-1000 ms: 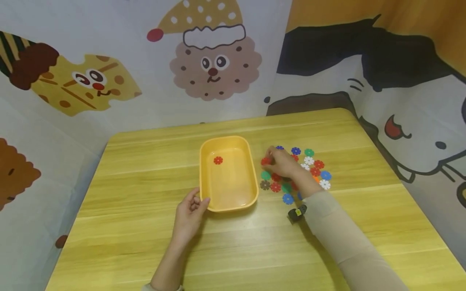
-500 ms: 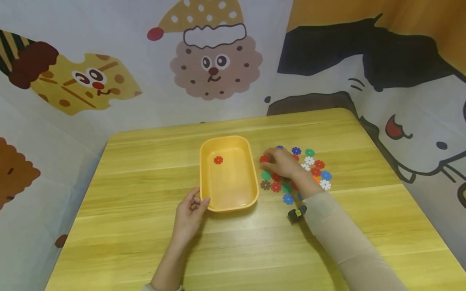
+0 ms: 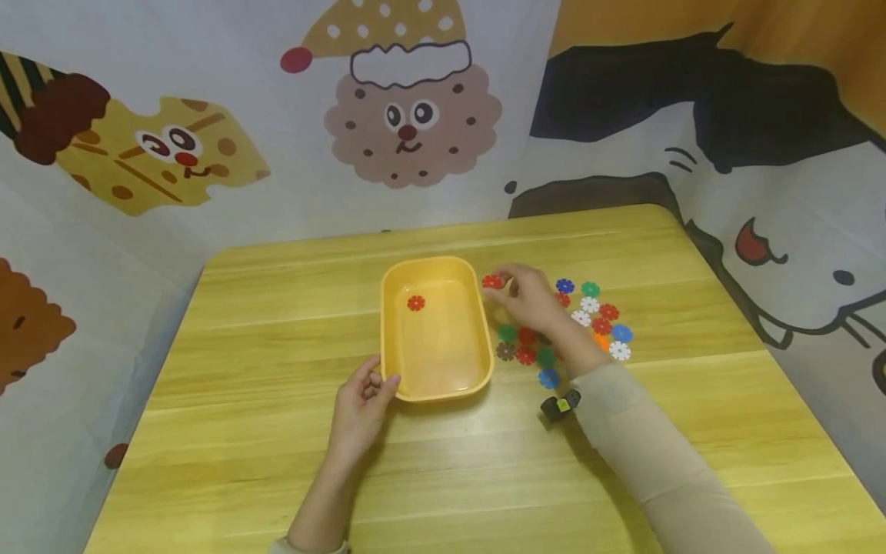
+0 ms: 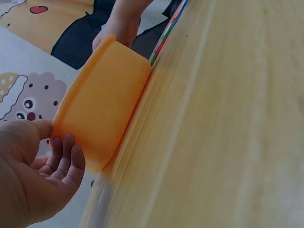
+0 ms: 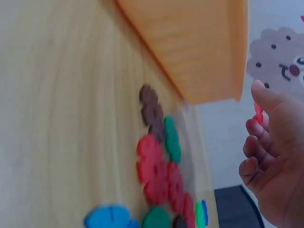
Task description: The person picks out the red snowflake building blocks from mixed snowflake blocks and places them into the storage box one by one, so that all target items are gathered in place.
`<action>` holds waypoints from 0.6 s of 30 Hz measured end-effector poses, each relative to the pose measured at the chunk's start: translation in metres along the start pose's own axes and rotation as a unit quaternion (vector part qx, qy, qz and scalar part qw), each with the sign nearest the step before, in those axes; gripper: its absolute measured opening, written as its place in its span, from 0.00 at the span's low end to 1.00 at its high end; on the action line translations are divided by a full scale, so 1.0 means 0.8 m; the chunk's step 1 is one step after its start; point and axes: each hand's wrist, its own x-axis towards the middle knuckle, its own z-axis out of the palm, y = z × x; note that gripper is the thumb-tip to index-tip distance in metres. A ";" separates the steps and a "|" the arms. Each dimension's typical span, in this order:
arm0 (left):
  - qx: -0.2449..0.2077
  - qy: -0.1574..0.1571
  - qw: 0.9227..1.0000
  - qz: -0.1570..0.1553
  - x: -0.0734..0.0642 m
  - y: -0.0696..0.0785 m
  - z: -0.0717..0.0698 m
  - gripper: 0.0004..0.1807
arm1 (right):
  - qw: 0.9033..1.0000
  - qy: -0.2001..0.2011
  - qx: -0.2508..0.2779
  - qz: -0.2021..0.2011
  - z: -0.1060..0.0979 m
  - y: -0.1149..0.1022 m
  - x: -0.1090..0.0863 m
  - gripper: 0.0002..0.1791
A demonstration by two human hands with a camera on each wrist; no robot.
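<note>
A yellow plastic tray (image 3: 438, 391) stands on the wooden table, with one red snowflake disc (image 3: 416, 303) lying inside it. My left hand (image 3: 360, 404) grips the tray's near left corner, thumb over the rim and fingers against the outer wall, as the left wrist view also shows. Between thumb and fingertips my right hand (image 3: 529, 296) pinches another red snowflake disc (image 3: 492, 282), held up beside the tray's right rim. Under and around the right forearm lie several flower-shaped discs, among them a brown one (image 3: 506, 352), a green one (image 3: 507, 333) and a white one (image 3: 619, 351).
A small black device with a yellow mark (image 3: 559, 405) sits at the right wrist. The wooden table (image 3: 263, 431) reaches back to a cloth wall with cartoon prints (image 3: 415, 123). Blue discs (image 3: 549, 378) and an orange one (image 3: 601, 341) lie at the right.
My right hand has lifted the red snowflake disc from the spread of discs and moved it left and back, close to the tray's rim. The left hand keeps its hold on the tray.
</note>
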 end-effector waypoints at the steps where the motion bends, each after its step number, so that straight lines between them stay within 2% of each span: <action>1: 0.000 -0.001 1.000 0.000 0.000 0.000 0.000 0.25 | 1.000 -0.001 0.004 -0.007 0.001 -0.004 0.001 0.25; 8: -0.007 -0.002 1.000 -0.005 0.000 0.002 0.000 0.26 | 0.998 -0.015 0.008 -0.060 0.011 -0.032 0.006 0.21; 18: -0.014 0.003 1.000 -0.008 0.001 0.001 -0.001 0.25 | 0.997 -0.032 -0.008 -0.072 0.030 -0.063 0.015 0.22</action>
